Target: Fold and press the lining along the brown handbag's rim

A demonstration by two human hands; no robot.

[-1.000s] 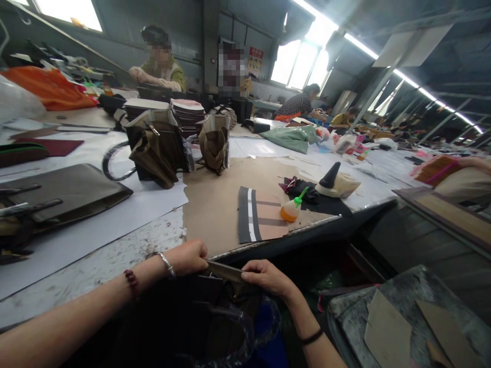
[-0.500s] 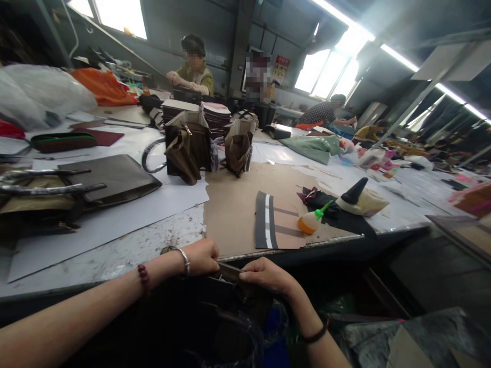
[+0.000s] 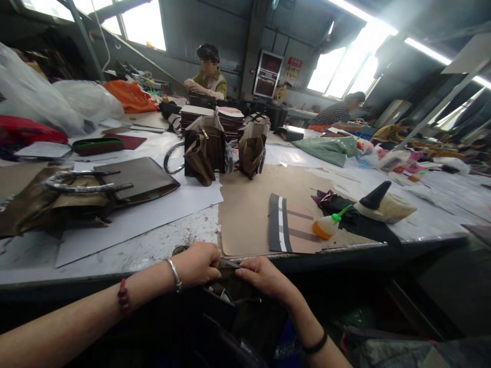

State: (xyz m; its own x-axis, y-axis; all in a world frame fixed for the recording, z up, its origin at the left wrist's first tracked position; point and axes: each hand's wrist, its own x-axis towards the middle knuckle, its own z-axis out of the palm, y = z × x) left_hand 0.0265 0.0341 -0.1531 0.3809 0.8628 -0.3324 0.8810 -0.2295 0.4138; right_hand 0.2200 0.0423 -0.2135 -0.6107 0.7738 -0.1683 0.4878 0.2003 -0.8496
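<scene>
At the table's front edge, my left hand (image 3: 199, 263) and my right hand (image 3: 264, 276) pinch the brown upper edge of a dark handbag (image 3: 251, 309). The hands are a short way apart, with a strip of that edge stretched between them. Below them the bag hangs in shadow over my lap, so most of its body is hard to make out. A small metallic piece, perhaps a zipper pull, glints under my right hand. Just beyond the hands lies a tan board (image 3: 245, 220).
A striped panel (image 3: 295, 225) and a glue bottle (image 3: 325, 225) with a green tip lie right of centre. Two brown bags (image 3: 205, 153) stand further back. A flat grey-brown bag (image 3: 143, 179) with wrapped handles is at left. A co-worker (image 3: 209, 76) sits across the table.
The view has swung a little to the left, so the table things appear further right. Both hands keep their pinch on the bag's edge, and the bag has tilted slightly.
</scene>
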